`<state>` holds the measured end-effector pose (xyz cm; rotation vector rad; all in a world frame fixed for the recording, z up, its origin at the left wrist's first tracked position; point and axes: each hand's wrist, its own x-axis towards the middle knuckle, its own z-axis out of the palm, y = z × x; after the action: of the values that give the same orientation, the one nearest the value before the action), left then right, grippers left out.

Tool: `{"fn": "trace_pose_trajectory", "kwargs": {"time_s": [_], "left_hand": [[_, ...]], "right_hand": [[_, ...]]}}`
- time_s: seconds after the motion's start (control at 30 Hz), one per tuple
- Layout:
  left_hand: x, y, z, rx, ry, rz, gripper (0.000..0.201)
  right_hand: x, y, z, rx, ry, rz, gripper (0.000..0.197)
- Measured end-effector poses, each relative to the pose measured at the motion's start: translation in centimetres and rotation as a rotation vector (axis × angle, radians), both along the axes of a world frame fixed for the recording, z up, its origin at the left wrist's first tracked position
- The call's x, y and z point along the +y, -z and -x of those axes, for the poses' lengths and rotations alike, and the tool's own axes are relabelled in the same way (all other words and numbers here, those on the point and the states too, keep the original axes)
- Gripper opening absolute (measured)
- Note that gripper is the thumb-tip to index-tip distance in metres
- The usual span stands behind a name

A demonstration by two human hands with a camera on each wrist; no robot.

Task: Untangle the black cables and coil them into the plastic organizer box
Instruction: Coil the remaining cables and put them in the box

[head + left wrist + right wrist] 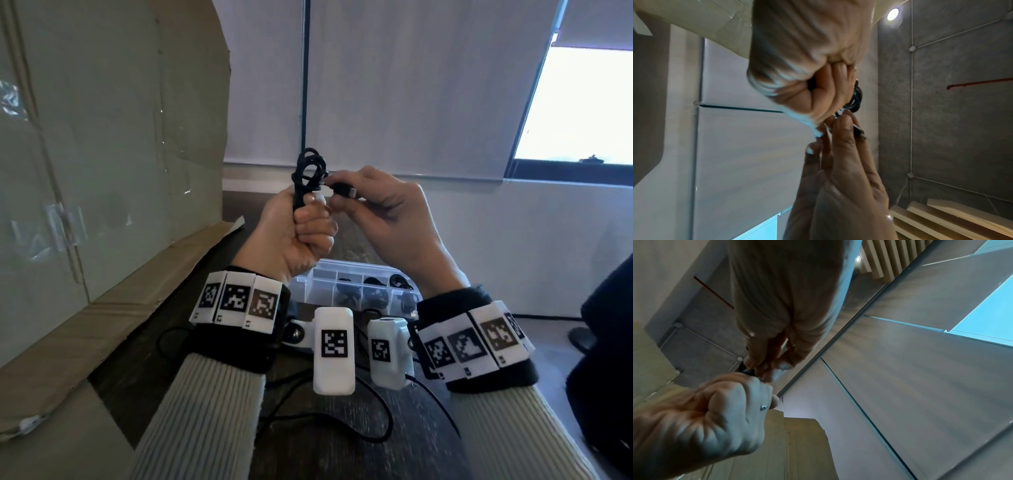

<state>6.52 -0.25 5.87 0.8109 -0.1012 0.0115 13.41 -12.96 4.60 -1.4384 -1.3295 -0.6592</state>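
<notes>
- Cable bundle [308, 173] stands upright in your left hand [294, 233], fist clenched round its lower strands, loops poking out above; it hangs in the air over the organizer box [356, 287], which sits on the table near your wrists
- Plug [344, 190] lies sideways, just right of the bundle, pinched in your right hand [394, 219]; that hand is nearer the loose end
- Lettering: none readable; only square coded tags on your wristbands [239, 299]

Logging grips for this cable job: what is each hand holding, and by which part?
Left hand grips the coiled black cable around its bundled lower part; right hand pinches that cable's plug end.
</notes>
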Motion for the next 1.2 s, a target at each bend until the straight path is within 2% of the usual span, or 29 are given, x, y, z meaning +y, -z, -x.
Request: {"fn": "trace_pose_trajectory", "kwargs": {"time_s": [0.23, 0.33, 0.4, 0.47, 0.53, 0.67, 0.8, 0.93, 1.03, 1.13, 1.2], "left_hand": [[0.4, 0.1, -0.1, -0.004, -0.108, 0.032, 0.062], [0.2, 0.0, 0.0, -0.053, -0.096, 0.082, 0.047], [0.3, 0.1, -0.1, -0.066, -0.039, 0.071, 0.045], [0.4, 0.0, 0.1, -0.067, 0.053, -0.023, 0.050], [0.3, -0.6, 0.7, -0.061, 0.086, -0.136, 0.045], [-0.9, -1.3, 1.3, -0.044, -0.128, -0.484, 0.040], [-1.3, -1.1, 1.0, -0.056, -0.329, -0.693, 0.043], [-1.2, -0.1, 0.3, -0.076, -0.539, -0.881, 0.041], [-0.4, 0.5, -0.1, -0.077, -0.604, -0.961, 0.032], [0.8, 0.6, 0.0, -0.095, -0.599, -0.955, 0.035], [1.0, 0.6, 0.1, -0.116, -0.579, -0.924, 0.037]], "right_hand": [[-0.2, -0.1, 0.9, 0.041, -0.015, 0.154, 0.017], [-0.3, -0.4, 1.3, 0.016, 0.021, 0.116, 0.016], [-0.5, -0.7, 1.4, -0.012, 0.028, 0.071, 0.013], [-0.8, -0.9, 1.3, -0.028, 0.034, 0.043, 0.007], [-1.2, -1.0, 0.8, -0.039, 0.021, 0.038, 0.010], [-2.2, -1.4, -0.4, 0.031, 0.005, 0.062, 0.017], [-2.1, -1.0, -0.7, 0.053, -0.034, 0.141, 0.011], [-1.6, -0.3, -1.2, 0.095, 0.030, 0.192, 0.012], [-1.2, 0.4, -1.4, 0.120, 0.033, 0.288, 0.015], [-0.8, 0.6, -1.1, 0.079, 0.016, 0.356, 0.019], [-0.7, 0.5, -0.8, 0.100, 0.015, 0.326, 0.022]]}}
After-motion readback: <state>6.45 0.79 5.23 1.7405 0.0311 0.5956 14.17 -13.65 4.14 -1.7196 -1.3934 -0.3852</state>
